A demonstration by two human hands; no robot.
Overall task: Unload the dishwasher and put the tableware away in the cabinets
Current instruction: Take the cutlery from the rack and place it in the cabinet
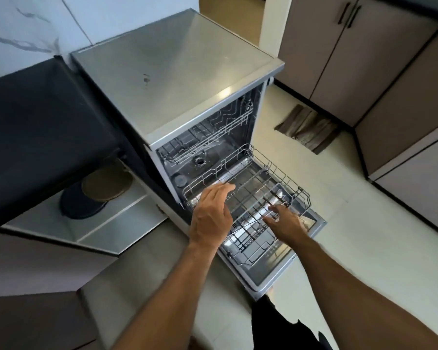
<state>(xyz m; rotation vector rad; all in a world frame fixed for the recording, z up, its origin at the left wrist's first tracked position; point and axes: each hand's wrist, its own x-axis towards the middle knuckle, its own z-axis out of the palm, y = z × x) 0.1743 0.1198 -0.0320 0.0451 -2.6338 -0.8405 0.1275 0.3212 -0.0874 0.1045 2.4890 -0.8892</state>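
We see the dishwasher [177, 79] with its door [276, 276] down and the lower rack [253, 198] pulled out over it. Our left hand [210, 215] rests on the rack's near edge; our right hand [286, 223] reaches in, fingers straight. A cloth [307, 127] lies on the floor [364, 236].

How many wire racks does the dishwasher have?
2. The lower rack is pulled out over the open door, under both hands. The upper rack sits inside the dishwasher.

Soft daylight, wide-angle edge distortion
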